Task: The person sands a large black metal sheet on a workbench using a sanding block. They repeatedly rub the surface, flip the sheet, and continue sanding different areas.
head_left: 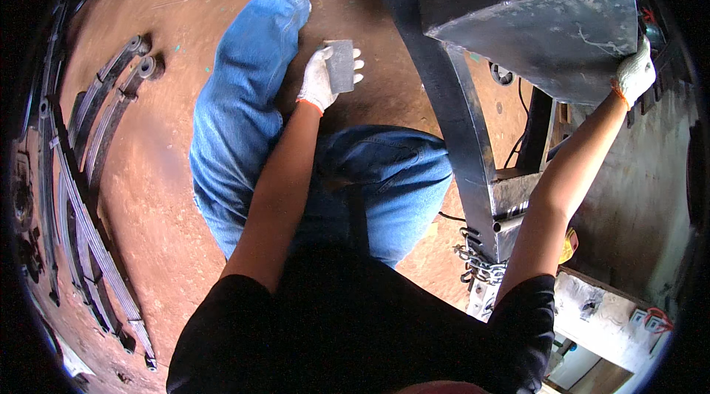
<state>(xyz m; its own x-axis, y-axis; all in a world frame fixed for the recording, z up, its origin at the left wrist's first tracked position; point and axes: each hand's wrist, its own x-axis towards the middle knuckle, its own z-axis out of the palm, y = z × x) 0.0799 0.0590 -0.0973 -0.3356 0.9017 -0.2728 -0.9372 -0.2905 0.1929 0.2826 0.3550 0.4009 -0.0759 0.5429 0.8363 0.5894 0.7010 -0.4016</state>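
Shirt (355, 313) lay nearest. Left hand (315, 79) held block (341, 66); right hand (636, 77) met panel (532, 35) edge, closure unclear. Loosened hold could have dropped block.

Metal workshop: leaf springs (99, 239) lie side by side on a rough brown floor (159, 209) at the frame's left, a dark steel panel (540, 35) with a welded seam looms upper right, and chain (484, 270) bunches right of lower centre.

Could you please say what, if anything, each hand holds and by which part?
The left hand holds a gray block from behind. The right hand touches the edge of the metal panel; its grip is unclear.
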